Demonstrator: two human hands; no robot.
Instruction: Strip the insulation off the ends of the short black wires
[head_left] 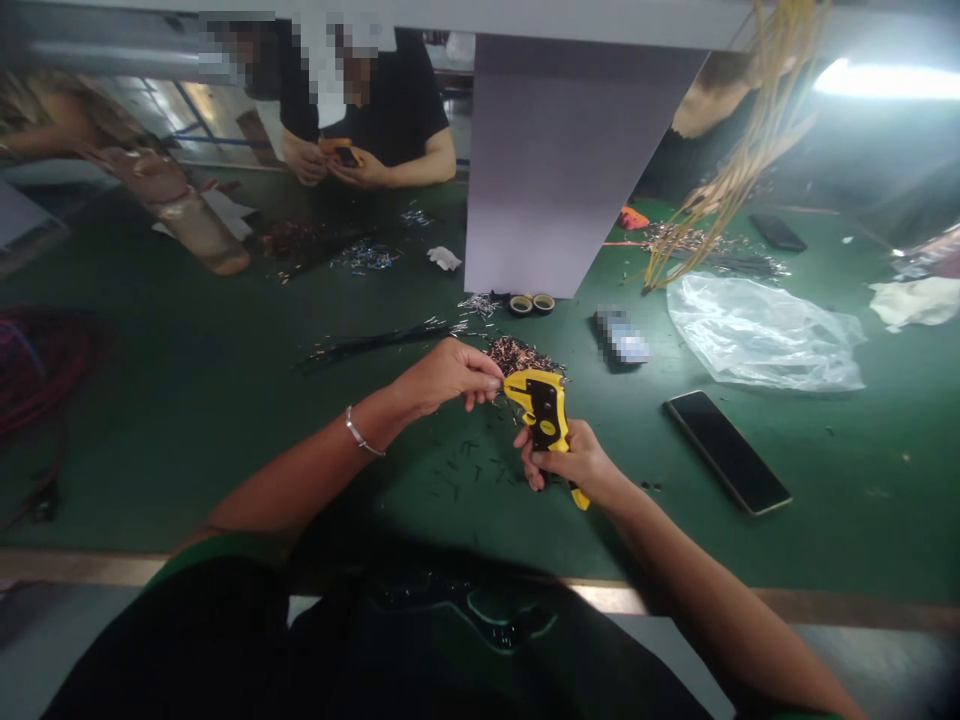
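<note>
My right hand (574, 462) is shut around the black grip of a yellow wire stripper (544, 408), with the tool's jaws pointing up and to the left. My left hand (450, 375) pinches a thin wire at those jaws, though the wire is barely visible between my fingers. Just behind the tool lies a heap of copper-tipped wire ends (523, 356). A bundle of thin black wires (379, 342) stretches across the green mat to the left of it. Short black offcuts (465, 462) are scattered below my hands.
A green work mat (225, 300) covers the table. On it are a phone (727, 452), a plastic bag (761, 335) and tape rolls (532, 304). A grey panel (570, 160) stands beyond. A co-worker's hands (337, 165) hold a yellow tool across the table.
</note>
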